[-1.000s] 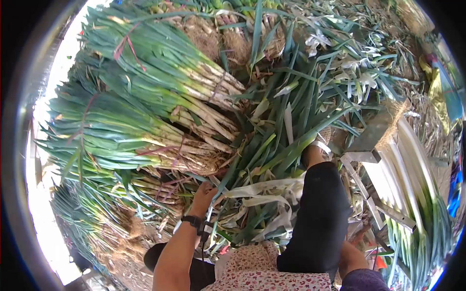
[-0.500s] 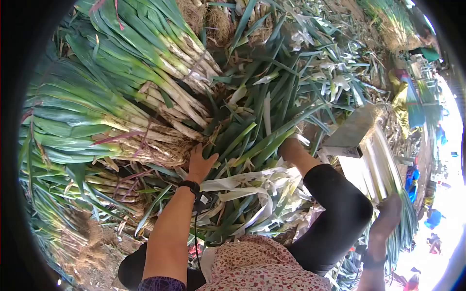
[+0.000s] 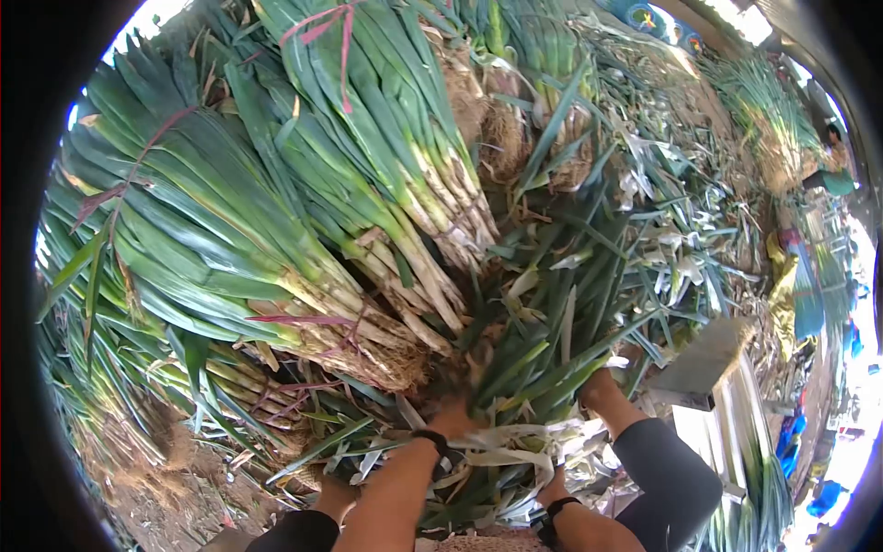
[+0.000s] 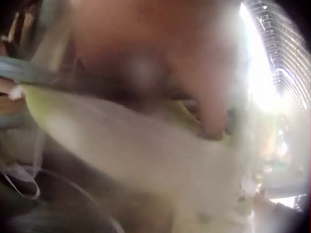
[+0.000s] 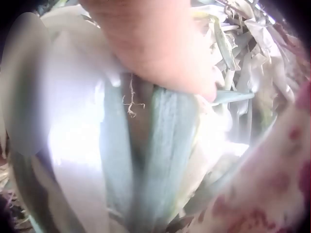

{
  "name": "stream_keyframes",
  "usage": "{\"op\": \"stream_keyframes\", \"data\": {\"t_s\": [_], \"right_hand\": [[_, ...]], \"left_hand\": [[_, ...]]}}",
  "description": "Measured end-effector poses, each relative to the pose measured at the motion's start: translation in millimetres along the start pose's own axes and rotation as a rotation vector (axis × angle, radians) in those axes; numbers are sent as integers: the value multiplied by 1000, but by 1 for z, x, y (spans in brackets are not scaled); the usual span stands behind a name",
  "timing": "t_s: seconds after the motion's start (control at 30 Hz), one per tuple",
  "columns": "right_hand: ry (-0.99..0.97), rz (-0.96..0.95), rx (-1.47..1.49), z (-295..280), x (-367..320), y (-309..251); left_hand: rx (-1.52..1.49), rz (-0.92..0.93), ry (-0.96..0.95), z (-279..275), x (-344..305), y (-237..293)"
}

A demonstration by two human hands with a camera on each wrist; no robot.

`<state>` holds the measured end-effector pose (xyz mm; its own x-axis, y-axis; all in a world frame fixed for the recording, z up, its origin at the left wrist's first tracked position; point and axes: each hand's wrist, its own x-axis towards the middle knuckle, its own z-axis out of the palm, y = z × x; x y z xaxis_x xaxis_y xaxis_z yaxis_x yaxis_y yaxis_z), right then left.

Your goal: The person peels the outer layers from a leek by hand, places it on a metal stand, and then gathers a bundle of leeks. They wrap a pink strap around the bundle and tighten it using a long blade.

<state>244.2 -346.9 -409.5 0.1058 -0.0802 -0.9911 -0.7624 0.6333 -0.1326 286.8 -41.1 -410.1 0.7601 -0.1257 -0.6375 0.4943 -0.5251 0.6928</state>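
Observation:
My left hand [image 3: 453,419], blurred in the head view, reaches down into loose leek leaves [image 3: 520,368] by the root ends of a tied leek bundle [image 3: 212,248]. In the left wrist view its thumb points down at a broad pale leek leaf [image 4: 126,136]; I cannot tell whether the fingers close on it. Low in the head view, my right hand [image 3: 552,488] is among pale stripped leaves [image 3: 515,442]. In the right wrist view its thumb lies bent across white and green leek leaves [image 5: 170,141], gripping them; the other fingers are hidden.
More tied leeks [image 3: 395,120] lie behind at the upper left. A bare foot [image 3: 602,391] stands on the leaves at the right, beside a metal stand [image 3: 704,363] with long white leeks [image 3: 736,414] next to it. Leaf scraps [image 3: 662,239] cover the ground beyond.
My left hand has moved from the bundle's root ends down into the loose leaves. My right hand has come from the far right to the leaves in front of me. The head view has shifted.

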Motion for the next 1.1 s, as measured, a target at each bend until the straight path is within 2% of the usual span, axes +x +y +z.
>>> {"op": "stream_keyframes", "data": {"t_s": [0.07, 0.13, 0.2, 0.37, 0.4, 0.43, 0.5, 0.6, 0.67, 0.7, 0.73, 0.77, 0.8, 0.87, 0.93, 0.97, 1.0, 1.03, 1.07, 1.1], "right_hand": [[-119, -56, -170, 30, -17, -7], [-218, -121, -292, 62, -38, -18], [-329, -184, -384, 91, -65, -29], [-649, -304, -593, 153, -164, -41], [-711, -328, -630, 163, -189, -38], [-764, -349, -664, 174, -214, -33], [-870, -386, -731, 191, -270, -12], [-1053, -433, -839, 220, -355, 32], [-1205, -482, -923, 252, -415, 69], [-1298, -516, -950, 273, -451, 91], [-1395, -559, -962, 297, -494, 114], [-1501, -605, -955, 326, -536, 136], [-1607, -647, -932, 357, -582, 158], [-1787, -707, -850, 423, -678, 202], [-1797, -706, -757, 485, -754, 247], [-1755, -711, -747, 508, -777, 265], [-1626, -725, -756, 524, -779, 277], [-1741, -706, -775, 506, -766, 278], [-1773, -764, -785, 487, -738, 275], [-1722, -757, -835, 474, -707, 267]], "left_hand": [[-141, 85, -51, 40, -4, 2], [-170, 81, -232, 55, -18, 21], [-193, 108, -169, 51, -43, 43], [-107, 149, -68, 21, -81, 50], [-65, 213, -20, 11, -93, 60], [-23, 285, 16, 3, -109, 79], [-35, 275, -93, -24, -146, 117], [-82, 380, 64, -18, -140, 110], [67, 411, 306, -110, -255, 188], [20, 398, 466, -165, -354, 230], [40, 434, 906, -196, -360, 222], [-124, 885, 1619, -229, -412, 231], [-124, 898, 1869, -245, -479, 227], [-279, 1280, 2086, -248, -591, 228], [-343, 1238, 1908, -232, -614, 198], [-425, 1099, 1777, -221, -607, 177], [-476, 994, 1670, -212, -600, 162], [-601, 908, 1535, -201, -586, 145], [-918, 938, 1404, -188, -567, 133], [-954, 798, 1297, -177, -560, 124]]}}
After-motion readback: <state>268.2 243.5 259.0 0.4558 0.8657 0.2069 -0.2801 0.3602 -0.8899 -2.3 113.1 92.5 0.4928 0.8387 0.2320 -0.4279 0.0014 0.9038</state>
